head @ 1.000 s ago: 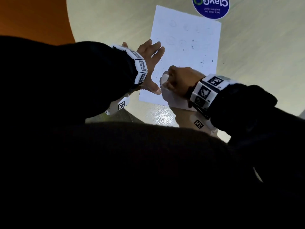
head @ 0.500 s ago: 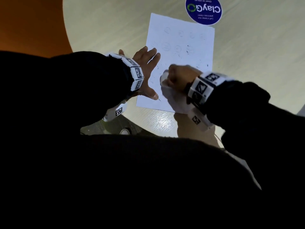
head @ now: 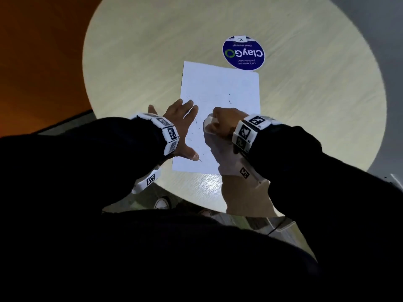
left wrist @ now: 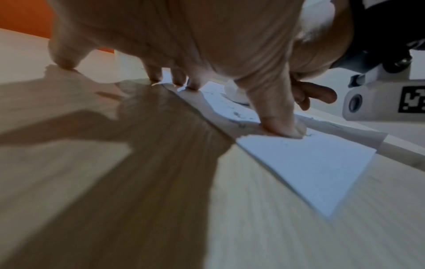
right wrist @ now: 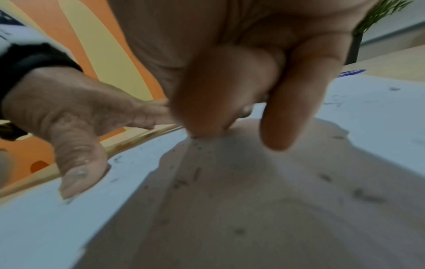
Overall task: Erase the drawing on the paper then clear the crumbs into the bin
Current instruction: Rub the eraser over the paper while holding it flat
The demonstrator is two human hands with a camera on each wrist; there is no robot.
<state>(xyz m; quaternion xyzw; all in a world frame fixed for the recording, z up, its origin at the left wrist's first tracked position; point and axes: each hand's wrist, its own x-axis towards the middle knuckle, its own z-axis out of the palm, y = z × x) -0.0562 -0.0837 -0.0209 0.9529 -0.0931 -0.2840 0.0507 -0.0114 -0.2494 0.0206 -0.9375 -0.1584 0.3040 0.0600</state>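
R hand (head: 220, 122) clenched round white eraser (head: 209, 125), its tip pressed on the paper (head: 220, 83). L hand (head: 182, 127) splayed flat just left of that grip, fingertips pinning paper's edge. Dark crumbs (right wrist: 197, 172) scattered under and beside the grip.

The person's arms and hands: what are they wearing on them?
Both arms are in black sleeves. Each wrist carries a chunky white band set with black-and-white square code markers, the left band and the right band. The left hand and right hand are bare, without gloves.
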